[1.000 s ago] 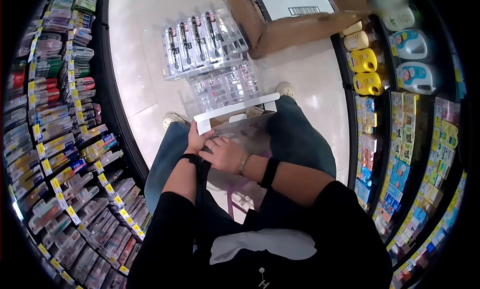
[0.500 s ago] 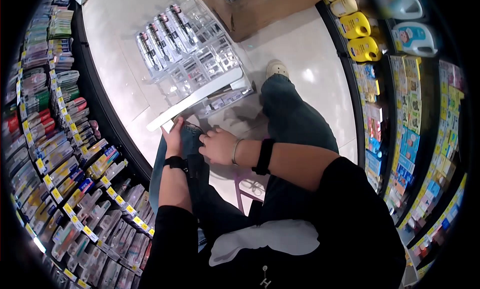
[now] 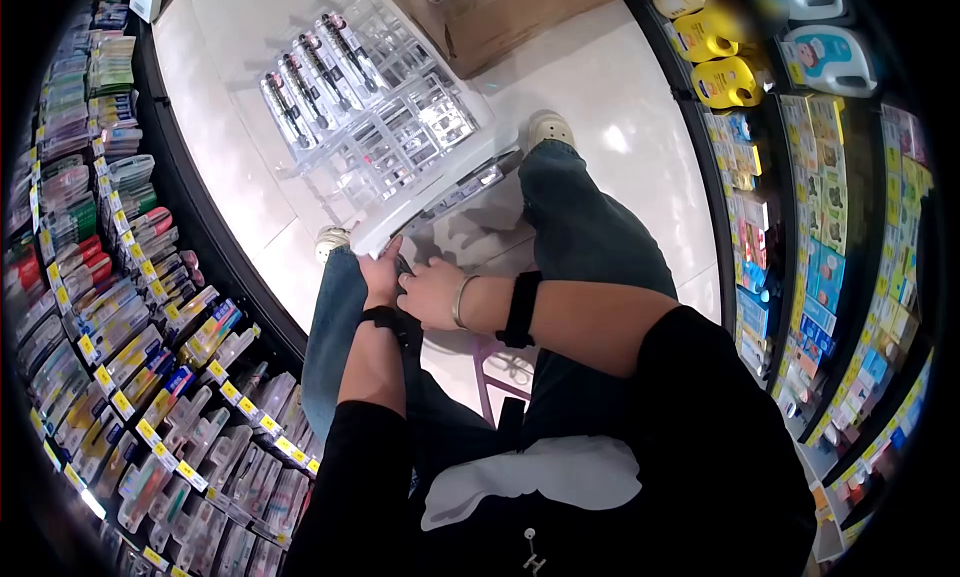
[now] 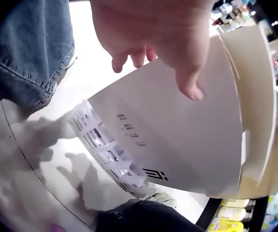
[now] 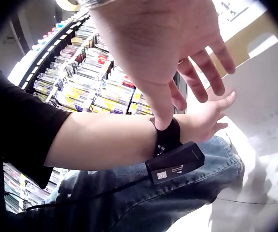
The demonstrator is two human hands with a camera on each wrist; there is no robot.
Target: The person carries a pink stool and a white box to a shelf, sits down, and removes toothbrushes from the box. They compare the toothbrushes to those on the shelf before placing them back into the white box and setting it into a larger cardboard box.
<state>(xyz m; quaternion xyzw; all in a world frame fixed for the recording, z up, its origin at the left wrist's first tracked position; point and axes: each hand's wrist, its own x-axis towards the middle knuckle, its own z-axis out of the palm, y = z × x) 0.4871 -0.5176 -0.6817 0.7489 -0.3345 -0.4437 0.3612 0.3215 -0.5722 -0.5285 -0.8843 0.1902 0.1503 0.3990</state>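
Note:
In the head view, my left hand [image 3: 380, 275] grips the near end of a white cardboard box [image 3: 395, 217]. The left wrist view shows the thumb against the white face of the box [image 4: 192, 130], which bears black printed characters, and the other fingers at its edge. An upright flap stands along the box's far side. My right hand [image 3: 432, 292] hovers beside the left one, with loosely bent fingers and nothing in them. Beyond the box, clear plastic organizers [image 3: 400, 127] stand on the floor, holding several slim clear packages [image 3: 325, 72] with black contents.
A brown cardboard carton [image 3: 530, 22] stands on the floor ahead. Shelves of packaged toothbrushes [image 3: 150, 357] line the left side. On the right, shelves hold yellow bottles [image 3: 725, 82], blue-labelled jugs [image 3: 830, 59] and small boxes. My knees flank the hands.
The white box has swung forward and tilted, away from my lap, its open side turning out of the head view. My left hand moved with it; the right stayed close by. The head view shifted.

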